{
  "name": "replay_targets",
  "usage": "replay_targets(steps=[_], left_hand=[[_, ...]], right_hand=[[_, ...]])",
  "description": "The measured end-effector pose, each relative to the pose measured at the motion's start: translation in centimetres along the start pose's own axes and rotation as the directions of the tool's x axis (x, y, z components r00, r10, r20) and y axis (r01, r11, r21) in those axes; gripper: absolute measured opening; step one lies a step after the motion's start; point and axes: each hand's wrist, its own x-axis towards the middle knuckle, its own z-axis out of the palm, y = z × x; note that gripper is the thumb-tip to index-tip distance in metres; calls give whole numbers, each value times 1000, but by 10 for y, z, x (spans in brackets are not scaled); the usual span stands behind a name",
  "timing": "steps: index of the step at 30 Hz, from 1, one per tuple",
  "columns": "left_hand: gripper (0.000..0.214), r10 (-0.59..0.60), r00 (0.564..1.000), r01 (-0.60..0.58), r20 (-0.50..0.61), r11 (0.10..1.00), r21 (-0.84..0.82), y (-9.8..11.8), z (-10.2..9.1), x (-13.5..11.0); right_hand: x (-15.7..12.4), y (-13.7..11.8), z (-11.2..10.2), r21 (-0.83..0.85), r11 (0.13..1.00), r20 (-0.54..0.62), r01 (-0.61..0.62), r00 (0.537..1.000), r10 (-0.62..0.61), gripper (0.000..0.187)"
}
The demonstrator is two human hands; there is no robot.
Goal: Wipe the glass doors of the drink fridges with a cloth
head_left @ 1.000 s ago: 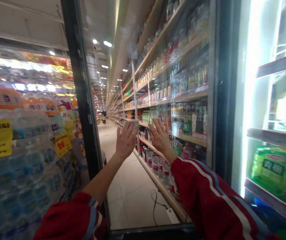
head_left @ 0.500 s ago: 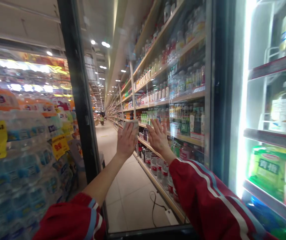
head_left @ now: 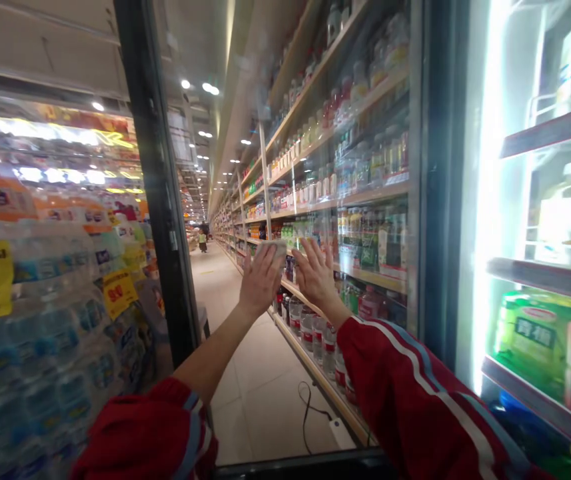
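A pale folded cloth lies under the fingers of my left hand, which holds it flat against the clear glass pane of a door. To the right, my right hand rests with fingers spread at the same pane and holds nothing. Dark framing runs down the pane's left side. Through the glass, shelves of bottled drinks show behind both hands. Only a small part of the cloth sticks out past my fingertips.
At right, a lit cooler holds a green drink pack on its dark-edged shelves. Stacked bottle packs with yellow price signs stand at left. A power strip with a cord lies on the floor beyond the glass.
My left hand has slid slightly right with the cloth, closer to my right hand. The right hand stays about where it was.
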Motion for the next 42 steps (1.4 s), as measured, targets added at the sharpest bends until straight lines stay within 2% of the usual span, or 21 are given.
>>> replay_targets(steps=[3, 6, 11, 13, 17, 20, 23, 28, 32, 36, 39, 42], left_hand=[[42, 51, 999, -51, 11, 998, -27, 12, 7, 9], [44, 64, 998, -63, 17, 997, -36, 5, 4, 9], [47, -89, 996, 89, 12, 996, -11, -27, -11, -7], [47, -138, 990, 138, -6, 990, -4, -33, -13, -11], [46, -135, 991, 135, -3, 990, -27, -19, -4, -2], [47, -50, 997, 55, 63, 995, -86, -1, 5, 11], [55, 0, 995, 13, 98, 991, -134, 4, 6, 17], [73, 31, 994, -13, 102, 985, -172, -20, -13, -2], [63, -58, 996, 68, 62, 983, -171, -36, -21, -20], [57, -112, 993, 115, 29, 982, -149, -35, -13, -25], [57, -112, 993, 117, 39, 983, -143, -33, -10, -25], [55, -96, 995, 100, 41, 987, -126, -33, -10, -26]], right_hand=[[0, 1, 0, -1, 1000, 11, -8, 1000, 8, 38], [-1, 1, 1, 13, 1000, 23, -18, 1000, 17, 39], [-1, 2, 1, 19, 1000, 26, -6, 1000, 6, 38], [-1, 2, 1, 23, 1000, 28, -13, 1000, 13, 39], [1, 0, -1, 32, 999, 12, -31, 999, 30, 41], [5, -5, -2, 35, 999, -21, -38, 999, 39, 39], [11, -11, -2, 78, 997, -3, -22, 1000, 22, 39], [20, -22, -1, 114, 993, 38, -12, 999, 8, 30], [29, -39, 1, 104, 993, 51, -58, 997, 53, 37], [30, -51, 6, 115, 991, 97, 67, 992, -79, 42], [22, -37, 6, 110, 984, 113, 138, 982, -151, 37], [15, -7, -1, 43, 998, 36, 34, 999, -36, 33]])
